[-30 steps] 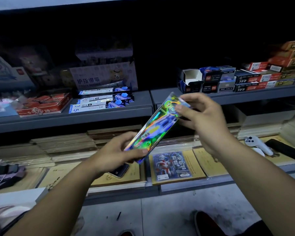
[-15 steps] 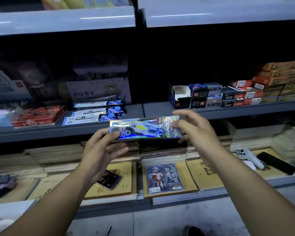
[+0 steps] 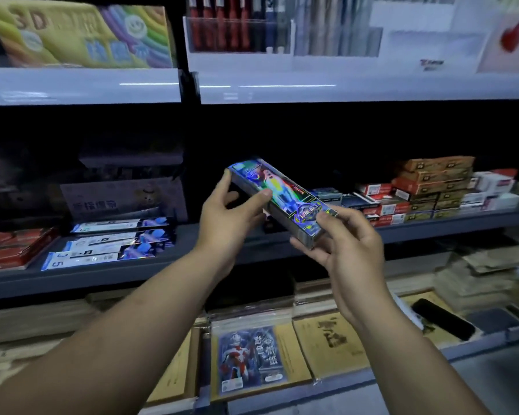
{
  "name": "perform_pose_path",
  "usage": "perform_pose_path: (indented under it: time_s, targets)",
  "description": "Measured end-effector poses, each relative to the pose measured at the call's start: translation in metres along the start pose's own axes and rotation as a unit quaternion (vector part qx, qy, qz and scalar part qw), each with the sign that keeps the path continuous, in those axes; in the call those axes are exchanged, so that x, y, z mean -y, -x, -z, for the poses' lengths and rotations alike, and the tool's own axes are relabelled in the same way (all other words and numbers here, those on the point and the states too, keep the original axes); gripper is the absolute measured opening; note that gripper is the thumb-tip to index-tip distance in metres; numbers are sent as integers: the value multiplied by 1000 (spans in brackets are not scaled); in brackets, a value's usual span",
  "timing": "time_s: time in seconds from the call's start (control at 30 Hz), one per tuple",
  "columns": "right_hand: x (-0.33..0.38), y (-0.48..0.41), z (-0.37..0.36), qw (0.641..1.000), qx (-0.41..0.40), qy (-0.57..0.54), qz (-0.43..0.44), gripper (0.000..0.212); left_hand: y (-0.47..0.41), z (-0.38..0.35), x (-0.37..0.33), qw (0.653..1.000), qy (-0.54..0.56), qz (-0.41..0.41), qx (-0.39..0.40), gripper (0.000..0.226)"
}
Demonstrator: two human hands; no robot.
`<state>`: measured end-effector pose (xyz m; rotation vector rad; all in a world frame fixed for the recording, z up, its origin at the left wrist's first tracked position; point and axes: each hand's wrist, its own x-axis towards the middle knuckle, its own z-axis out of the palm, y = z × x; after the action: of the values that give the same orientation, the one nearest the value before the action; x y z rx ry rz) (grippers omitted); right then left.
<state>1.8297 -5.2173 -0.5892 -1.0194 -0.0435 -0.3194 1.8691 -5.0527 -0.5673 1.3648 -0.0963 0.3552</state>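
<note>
A long holographic box (image 3: 285, 199) with rainbow print is held in the air in front of the middle shelf (image 3: 168, 259), its far end pointing up-left. My left hand (image 3: 231, 217) grips that far end, thumb on the printed top face. My right hand (image 3: 348, 250) holds the near end, thumb on top and fingers curled underneath. Both forearms reach in from the bottom of the frame.
Similar flat packs (image 3: 108, 247) and red packs (image 3: 9, 250) lie on the middle shelf at left; small stacked boxes (image 3: 426, 190) sit at right. The lower shelf holds brown notebooks (image 3: 330, 345), a figure-print pack (image 3: 252, 357) and a black phone (image 3: 444, 319). An upper shelf (image 3: 342, 88) carries more stationery.
The box has turned from level to slanting away up-left and has risen towards the middle shelf. The view has tilted upward, revealing the upper shelf. Both hands keep their hold.
</note>
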Motion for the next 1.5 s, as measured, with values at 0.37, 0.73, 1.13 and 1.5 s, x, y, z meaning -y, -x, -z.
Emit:
perform_pose_path:
  time_s: [0.37,0.73,1.13,1.5]
  targets:
    - [22,-109,30,968,-68,227,82,16,-57,-91,9,917,-329,-151,170,67]
    - [11,-169,36,905,7,415,89,35,-124,-101,35,897,-379,-86,212,44]
    - [16,-120,23,744,28,617,256,51,-87,-29,-5,779,-561,-153,237,75]
    - [-25,-13,-78,705,293,612,205,67,1,176,-30,676,-710,-82,178,116]
